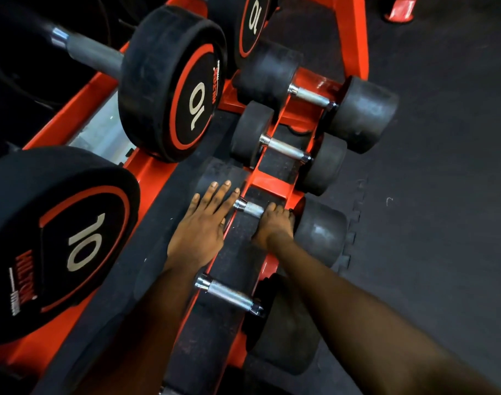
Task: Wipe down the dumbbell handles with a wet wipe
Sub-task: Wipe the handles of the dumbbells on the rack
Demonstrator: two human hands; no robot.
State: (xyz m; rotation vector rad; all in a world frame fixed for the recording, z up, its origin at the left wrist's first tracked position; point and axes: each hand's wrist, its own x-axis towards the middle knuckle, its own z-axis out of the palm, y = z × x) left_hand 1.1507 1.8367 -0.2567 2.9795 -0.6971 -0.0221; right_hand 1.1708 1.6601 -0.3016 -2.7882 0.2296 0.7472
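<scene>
Several black dumbbells with steel handles lie in a row on the lower tier of a red rack (267, 182). My left hand (205, 223) lies flat with straight fingers on the left head of the third dumbbell from the far end. My right hand (276, 223) is curled round the right part of that dumbbell's handle (250, 208), next to its right head (322, 232). No wet wipe shows; anything under my right hand's fingers is hidden. The nearest handle (229, 295) and the two farther handles (286, 148) (312, 96) are bare.
Large black-and-red dumbbells marked 10 (172, 84) (58, 238) sit on the rack's upper tier at the left, close above my left arm. Black rubber floor mats (428, 195) spread to the right of the rack.
</scene>
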